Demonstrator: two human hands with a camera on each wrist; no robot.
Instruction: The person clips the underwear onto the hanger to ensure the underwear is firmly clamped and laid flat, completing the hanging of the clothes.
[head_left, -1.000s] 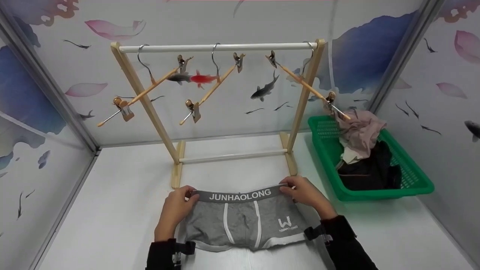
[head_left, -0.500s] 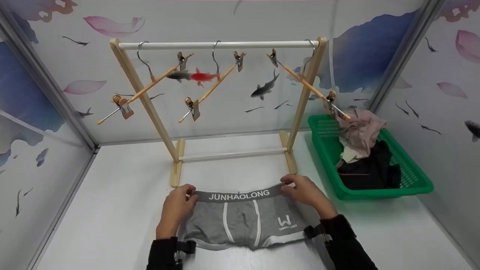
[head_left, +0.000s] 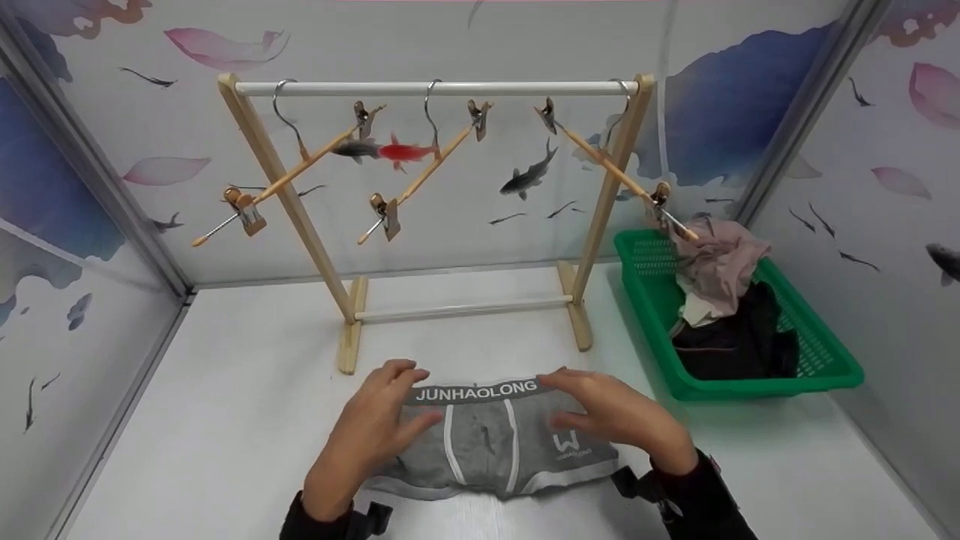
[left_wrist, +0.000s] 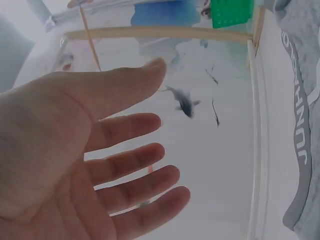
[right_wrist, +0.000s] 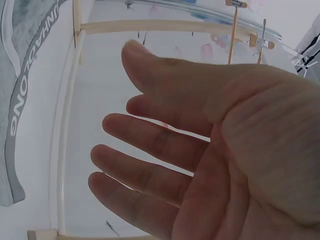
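Grey boxer briefs [head_left: 484, 446], laid flat on the white surface [head_left: 225, 420], left hand [head_left: 367, 424] over their left end, fingers spread, rack [head_left: 517, 89] standing behind, right hand [head_left: 615, 409] over their right end, fingers likewise spread, green basket [head_left: 772, 388] holding garments [head_left: 720, 274] far right

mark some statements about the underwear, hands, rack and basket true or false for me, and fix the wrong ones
1. Three hangers hang from the rack. True.
2. The grey underwear is clipped to one of the hangers. False: it lies on the table.
3. The left hand has its fingers extended and holds nothing. True.
4. The right hand grips a clip. False: it is over the underwear, holding nothing.
5. The green basket contains clothes. True.
6. In the head view, the basket stands left of the rack. False: it stands to the right.
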